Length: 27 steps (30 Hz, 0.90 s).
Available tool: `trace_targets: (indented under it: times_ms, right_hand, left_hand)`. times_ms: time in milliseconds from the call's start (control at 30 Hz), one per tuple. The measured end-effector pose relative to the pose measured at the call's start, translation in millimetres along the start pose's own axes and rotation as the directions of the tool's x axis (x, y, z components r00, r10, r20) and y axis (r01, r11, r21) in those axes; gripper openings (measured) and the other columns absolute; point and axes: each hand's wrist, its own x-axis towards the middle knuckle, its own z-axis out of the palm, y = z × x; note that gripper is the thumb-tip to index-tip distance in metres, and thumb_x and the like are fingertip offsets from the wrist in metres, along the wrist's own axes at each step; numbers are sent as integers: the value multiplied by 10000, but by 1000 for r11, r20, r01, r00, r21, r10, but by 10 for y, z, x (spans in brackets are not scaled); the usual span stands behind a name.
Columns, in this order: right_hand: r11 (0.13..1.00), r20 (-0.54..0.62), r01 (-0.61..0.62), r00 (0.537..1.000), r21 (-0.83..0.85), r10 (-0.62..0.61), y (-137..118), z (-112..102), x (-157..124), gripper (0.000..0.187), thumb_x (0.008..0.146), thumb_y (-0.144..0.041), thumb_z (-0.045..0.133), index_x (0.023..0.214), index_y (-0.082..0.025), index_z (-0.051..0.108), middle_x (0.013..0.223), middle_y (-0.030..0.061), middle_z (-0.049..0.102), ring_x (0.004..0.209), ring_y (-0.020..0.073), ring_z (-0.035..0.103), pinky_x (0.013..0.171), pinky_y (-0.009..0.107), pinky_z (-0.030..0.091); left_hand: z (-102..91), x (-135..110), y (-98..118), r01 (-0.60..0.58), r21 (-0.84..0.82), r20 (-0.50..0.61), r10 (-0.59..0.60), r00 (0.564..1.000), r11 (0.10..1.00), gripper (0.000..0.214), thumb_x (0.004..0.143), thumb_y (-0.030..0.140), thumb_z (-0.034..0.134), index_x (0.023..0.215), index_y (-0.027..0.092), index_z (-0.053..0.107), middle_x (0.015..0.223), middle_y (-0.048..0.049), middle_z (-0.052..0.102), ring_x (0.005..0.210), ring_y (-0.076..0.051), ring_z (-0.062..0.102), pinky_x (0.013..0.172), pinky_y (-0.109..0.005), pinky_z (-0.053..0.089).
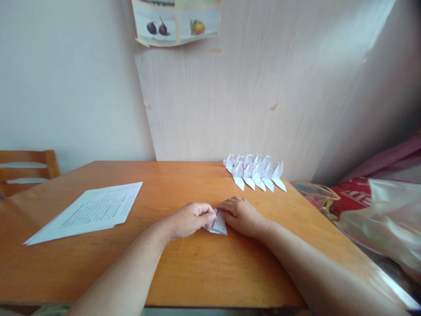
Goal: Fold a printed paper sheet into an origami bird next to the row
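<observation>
A small piece of folded paper [218,226], white with a greyish printed side, lies on the table between my two hands. My left hand [194,219] pinches its left upper part between thumb and fingers. From the right, my right hand [241,215] rests on the table with its fingertips curled onto the paper's upper edge. The fingers partly cover the folds. Farther back on the right stand several folded paper figures [257,173] in rows, each with pointed upright tips and a flat tail.
A stack of printed sheets [98,208] lies on the wooden table [184,272] at the left. Beyond the left end is a wooden chair [26,164]. Plastic bags [378,219] crowd the table's right edge. A wall with a fruit picture [177,24] closes off the back.
</observation>
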Motion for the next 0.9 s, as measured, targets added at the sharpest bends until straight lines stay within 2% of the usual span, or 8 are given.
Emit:
trace_targets:
  times_ms: [133,267,533,733,800,900]
  right_hand:
    - [1000,12,-6,1000,-10,6,-18,-16,-23,271,885,-182,540,1059,-259,733,970,59,734,950,228,612,875,347,404]
    - [1000,-8,-13,1000,-6,13,-21,-21,-33,278,886,-168,525,1052,-249,733,964,59,735,959,229,607,891,361,403]
    - [995,-61,81,995,63,-78,-30,-16,-46,427,835,-116,542,1198,-291,681,1117,32,718,1043,241,598,926,387,414]
    - [998,-23,59,998,35,-58,-49,-51,-61,368,853,-148,548,1158,-287,703,1004,39,729,992,242,598,908,397,427]
    - [997,-16,67,998,30,-66,-57,-65,-65,363,855,-163,559,1168,-286,696,1035,36,724,1011,244,590,917,403,423]
    - [997,-16,78,997,23,-78,-85,-87,-72,365,857,-175,568,1186,-283,682,1097,34,710,1044,243,575,929,404,411]
  left_hand:
    - [44,-17,-76,35,71,-17,-34,999,997,191,793,366,649,869,191,632,747,9,611,689,-151,541,600,-245,394]
    - [77,-32,-169,65,173,-76,-52,996,983,141,739,294,671,828,205,608,716,18,593,645,-149,519,540,-237,339]
    - [53,-65,-131,-4,427,-143,72,987,904,58,726,175,613,761,221,611,795,-3,610,724,-170,553,604,-264,337]
    - [-13,-83,-83,9,637,-198,152,968,771,165,767,109,556,793,235,660,847,-14,625,841,-195,566,728,-305,355]
    - [-11,-86,-59,25,668,-209,155,966,744,188,779,95,533,795,235,658,863,-9,629,862,-194,565,751,-312,356]
    - [19,-91,2,12,654,-189,148,971,756,167,803,117,533,813,237,648,860,3,626,870,-187,561,753,-305,363]
